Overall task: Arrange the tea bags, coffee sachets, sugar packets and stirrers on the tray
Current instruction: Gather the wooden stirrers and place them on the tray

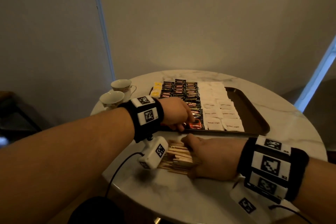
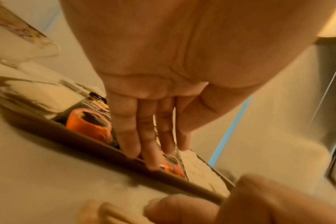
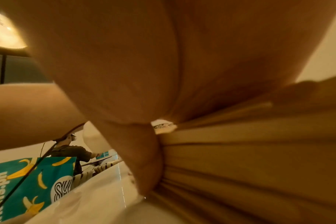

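Note:
A brown tray (image 1: 251, 114) sits on the round marble table (image 1: 294, 132). Across its left and middle lie yellow tea bags (image 1: 157, 88), black coffee sachets (image 1: 179, 89) and white sugar packets (image 1: 218, 100) in rows; its right part is bare. My left hand (image 1: 181, 127) reaches over the tray's near-left rim (image 2: 98, 145). Its straight fingers (image 2: 150, 157) touch the nearest coffee sachets with red cups (image 2: 90, 125). In front of the tray lies a pile of wooden stirrers (image 1: 178, 158). My right hand (image 1: 200, 152) covers it, thumb and palm closed round the stirrers (image 3: 240, 159).
Two white teacups (image 1: 121, 85) (image 1: 111, 99) stand at the table's far-left edge, close to my left forearm. A wall rises just behind the table. A teal banana-print bag (image 3: 32, 181) and a person farther off show in the right wrist view.

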{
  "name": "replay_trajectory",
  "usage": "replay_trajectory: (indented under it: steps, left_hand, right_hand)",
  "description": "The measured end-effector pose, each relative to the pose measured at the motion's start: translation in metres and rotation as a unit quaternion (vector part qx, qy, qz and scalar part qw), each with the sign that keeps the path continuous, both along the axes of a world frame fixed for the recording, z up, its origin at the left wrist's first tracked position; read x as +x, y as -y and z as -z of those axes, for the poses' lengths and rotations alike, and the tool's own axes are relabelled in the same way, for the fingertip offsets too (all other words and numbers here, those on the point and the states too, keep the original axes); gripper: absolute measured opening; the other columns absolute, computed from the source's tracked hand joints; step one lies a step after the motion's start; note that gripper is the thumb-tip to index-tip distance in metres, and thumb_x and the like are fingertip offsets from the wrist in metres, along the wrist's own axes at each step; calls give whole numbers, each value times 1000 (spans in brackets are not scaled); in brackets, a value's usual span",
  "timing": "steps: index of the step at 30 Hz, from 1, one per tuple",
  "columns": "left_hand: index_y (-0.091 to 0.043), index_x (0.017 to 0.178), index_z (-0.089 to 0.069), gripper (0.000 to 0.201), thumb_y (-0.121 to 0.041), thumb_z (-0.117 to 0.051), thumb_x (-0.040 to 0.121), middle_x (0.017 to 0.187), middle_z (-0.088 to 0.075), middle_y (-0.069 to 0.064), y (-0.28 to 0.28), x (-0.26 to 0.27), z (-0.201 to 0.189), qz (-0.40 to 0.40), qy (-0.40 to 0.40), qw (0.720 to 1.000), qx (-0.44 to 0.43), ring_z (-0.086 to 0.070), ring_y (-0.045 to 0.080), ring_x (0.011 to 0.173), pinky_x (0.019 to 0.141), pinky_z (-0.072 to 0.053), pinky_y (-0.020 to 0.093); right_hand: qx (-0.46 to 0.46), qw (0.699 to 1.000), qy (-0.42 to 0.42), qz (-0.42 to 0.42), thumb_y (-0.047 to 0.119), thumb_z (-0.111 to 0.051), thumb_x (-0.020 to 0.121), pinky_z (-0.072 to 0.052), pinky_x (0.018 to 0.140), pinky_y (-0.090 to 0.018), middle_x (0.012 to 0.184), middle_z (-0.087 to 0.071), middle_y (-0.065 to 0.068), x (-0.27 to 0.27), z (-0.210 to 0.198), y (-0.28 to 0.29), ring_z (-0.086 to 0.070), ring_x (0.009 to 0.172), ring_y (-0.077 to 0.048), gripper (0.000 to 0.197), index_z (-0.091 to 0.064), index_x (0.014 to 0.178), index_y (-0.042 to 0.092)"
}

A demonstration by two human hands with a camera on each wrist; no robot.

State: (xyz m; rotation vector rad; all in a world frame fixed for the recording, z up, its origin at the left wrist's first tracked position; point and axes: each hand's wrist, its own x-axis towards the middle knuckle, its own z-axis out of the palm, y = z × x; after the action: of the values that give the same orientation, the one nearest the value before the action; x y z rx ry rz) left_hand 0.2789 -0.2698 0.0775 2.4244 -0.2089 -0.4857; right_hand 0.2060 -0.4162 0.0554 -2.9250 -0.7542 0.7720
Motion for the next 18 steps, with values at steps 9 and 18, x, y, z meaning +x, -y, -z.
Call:
replay_trajectory:
  steps: [9, 18]
  left_hand:
    - [-15, 98, -75, 22, -5, -55, 101, 109, -76, 9, -55, -11, -1, -135, 108, 945, -279, -70, 24, 97, 91, -57, 41]
    - [-24, 100, -76, 12, -23, -64, 100, 105, -77, 0, -50, -13, 3, -108, 138, 929, -327, -71, 23, 106, 100, -56, 50]
  right_hand:
    - [83, 995, 41, 38, 61, -49, 100, -48, 78, -30, 106, -61, 9, 20, -9, -4, -59, 92, -10, 37, -49, 124, 33]
    - [143, 988, 40, 50, 68, -53, 94, -56, 89, -38, 99, -68, 10, 49, -13, 2, -65, 91, -10, 32, -58, 107, 38]
